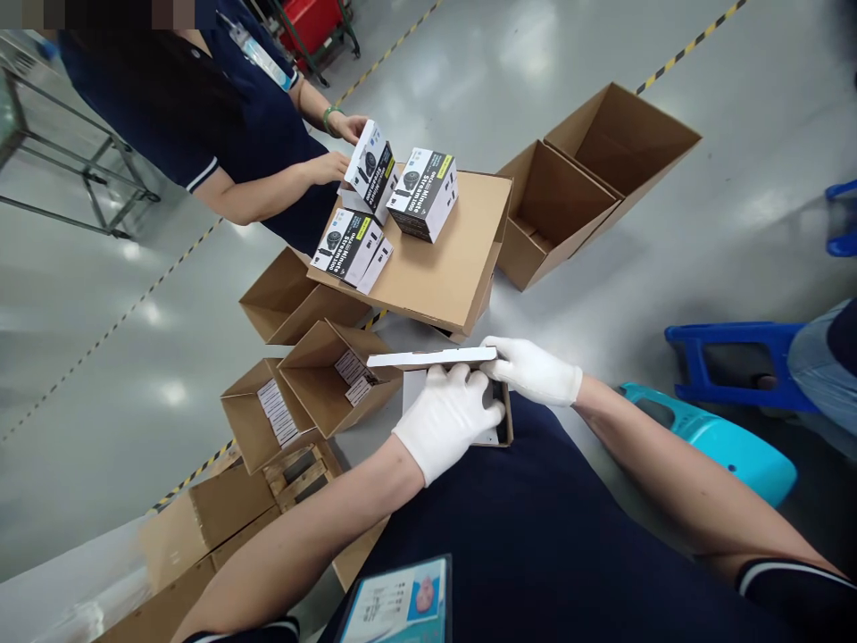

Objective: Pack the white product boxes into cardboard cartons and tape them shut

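Close to my body is a small open box (507,420) with its white lid (432,358) raised, seen almost edge-on. My left hand (445,424), in a white glove, reaches inside with bent fingers; a dark item shows by its thumb and index finger, too hidden to name. My right hand (532,371), also gloved, is closed on the box's right corner beside the lid. Pale inner packing shows around the left fingers.
Printed product boxes (421,192) stand on a large carton (461,268) ahead. A co-worker's hands (335,165) hold another box there. Open cartons (562,214) stand to the right, others (335,375) to the left. A blue stool (729,357) and turquoise seat (729,446) are at right.
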Motion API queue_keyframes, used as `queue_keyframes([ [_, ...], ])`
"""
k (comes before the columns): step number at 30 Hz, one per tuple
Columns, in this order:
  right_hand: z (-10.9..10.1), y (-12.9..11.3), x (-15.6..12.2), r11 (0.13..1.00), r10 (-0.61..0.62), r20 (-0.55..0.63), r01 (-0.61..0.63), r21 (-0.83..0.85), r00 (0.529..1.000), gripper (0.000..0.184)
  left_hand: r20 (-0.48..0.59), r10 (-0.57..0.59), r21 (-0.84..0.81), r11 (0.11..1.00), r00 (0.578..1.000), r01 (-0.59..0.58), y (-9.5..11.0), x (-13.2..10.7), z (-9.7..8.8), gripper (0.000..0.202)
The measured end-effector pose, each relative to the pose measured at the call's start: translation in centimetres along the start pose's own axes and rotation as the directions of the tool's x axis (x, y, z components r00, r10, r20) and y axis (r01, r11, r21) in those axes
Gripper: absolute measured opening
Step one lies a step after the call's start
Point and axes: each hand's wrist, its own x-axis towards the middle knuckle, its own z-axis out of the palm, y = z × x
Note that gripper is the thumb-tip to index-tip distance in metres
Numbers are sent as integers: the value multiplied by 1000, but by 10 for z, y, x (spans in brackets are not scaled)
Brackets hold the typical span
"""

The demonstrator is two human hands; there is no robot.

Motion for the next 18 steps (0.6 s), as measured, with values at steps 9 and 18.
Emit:
queue_keyframes([
  [9, 1, 2, -4, 999, 19, -26, -18, 29, 999, 9, -82, 213, 104, 973, 974, -204, -17, -40, -46, 18],
  [18, 1, -1, -4, 999, -15, -40, 16, 29, 999, 9, -69, 183, 178, 970, 981, -169, -19, -65, -60, 19],
])
